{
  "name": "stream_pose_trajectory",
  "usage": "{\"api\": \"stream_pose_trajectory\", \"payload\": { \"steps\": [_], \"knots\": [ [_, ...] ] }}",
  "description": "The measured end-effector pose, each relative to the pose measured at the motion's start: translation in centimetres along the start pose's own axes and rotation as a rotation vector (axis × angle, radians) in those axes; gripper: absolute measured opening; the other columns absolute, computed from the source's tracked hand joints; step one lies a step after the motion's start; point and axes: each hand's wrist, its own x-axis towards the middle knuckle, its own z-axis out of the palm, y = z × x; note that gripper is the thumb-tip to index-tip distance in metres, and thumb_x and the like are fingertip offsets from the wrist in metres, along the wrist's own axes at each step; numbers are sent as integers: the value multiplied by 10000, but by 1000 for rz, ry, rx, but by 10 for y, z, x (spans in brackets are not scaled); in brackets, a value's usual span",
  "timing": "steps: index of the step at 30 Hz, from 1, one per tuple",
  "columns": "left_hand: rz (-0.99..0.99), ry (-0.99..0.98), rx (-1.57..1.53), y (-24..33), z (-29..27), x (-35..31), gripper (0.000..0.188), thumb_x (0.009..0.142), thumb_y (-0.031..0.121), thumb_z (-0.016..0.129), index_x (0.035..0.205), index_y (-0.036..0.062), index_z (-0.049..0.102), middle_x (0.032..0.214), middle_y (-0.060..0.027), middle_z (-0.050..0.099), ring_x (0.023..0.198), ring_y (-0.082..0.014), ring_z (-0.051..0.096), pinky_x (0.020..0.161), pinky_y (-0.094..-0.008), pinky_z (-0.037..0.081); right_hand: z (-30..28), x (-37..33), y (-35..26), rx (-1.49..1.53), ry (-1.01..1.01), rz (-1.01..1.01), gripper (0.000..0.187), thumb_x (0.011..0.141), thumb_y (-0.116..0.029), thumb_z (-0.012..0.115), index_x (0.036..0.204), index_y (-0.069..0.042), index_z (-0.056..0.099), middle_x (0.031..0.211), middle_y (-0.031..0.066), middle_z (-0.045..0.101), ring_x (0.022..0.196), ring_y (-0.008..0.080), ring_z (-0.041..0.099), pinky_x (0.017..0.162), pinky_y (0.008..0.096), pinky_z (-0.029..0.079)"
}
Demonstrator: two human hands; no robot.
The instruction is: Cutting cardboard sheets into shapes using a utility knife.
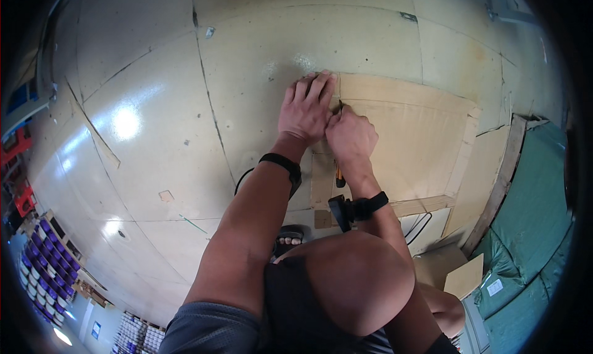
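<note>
A flattened sheet of brown cardboard (414, 138) with folded or creased edges lies on the floor in front of me. My left hand (304, 110) rests palm down at its upper left corner, fingers stretched out and lying flat. Just right of it, my right hand (353, 134) is closed around a utility knife (340, 178), whose orange and black handle end sticks out below the fist. A dark tip shows above the fist at the cardboard's left edge. Whether the blade is in the cardboard, I cannot tell. Both wrists carry black straps with small devices.
Green wrapped bundles (525, 199) stand at the right beside a long board (497, 184). An open cardboard box (448, 270) sits lower right. A thin cardboard strip (96, 131) and small scraps lie on the floor. Purple and white spools (46, 270) are stacked far left.
</note>
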Motion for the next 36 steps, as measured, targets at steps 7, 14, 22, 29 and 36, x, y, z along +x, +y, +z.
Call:
{"api": "stream_pose_trajectory", "payload": {
  "steps": [7,14,22,29,36],
  "knots": [
    [8,37,34,-2,1,-1,658,847,290,585,1476,111,507,1503,-41,448,1336,-277,450,1110,-447,360,13,-14,5,-38,1,29,232,913,-297,557,945,-101,677,836,212,728,795,424,719,705,536,575],
    [8,54,12,-2,0,0,650,835,257,573,1467,117,519,1482,-44,474,1330,-278,462,1107,-446,364,14,-16,6,-19,22,19,221,908,-285,554,938,-105,678,822,217,722,791,433,714,708,542,573],
    [-4,39,0,-1,-1,1,660,822,254,591,1464,119,522,1476,-44,481,1323,-284,466,1104,-449,371,18,-30,11,-43,-22,62,226,903,-283,558,932,-93,677,825,226,720,798,430,714,718,548,571],
    [1,60,21,0,-2,0,661,813,241,602,1459,121,525,1469,-46,486,1316,-284,469,1090,-448,383,18,-37,14,-20,19,10,215,911,-281,563,940,-101,677,804,220,719,778,442,712,699,552,570],
    [1,42,2,2,-1,1,667,811,245,610,1461,127,524,1477,-49,482,1319,-283,469,1085,-451,386,26,-54,26,-41,-23,59,227,927,-296,559,960,-111,688,801,219,719,765,443,711,684,554,567]
  ]
}}
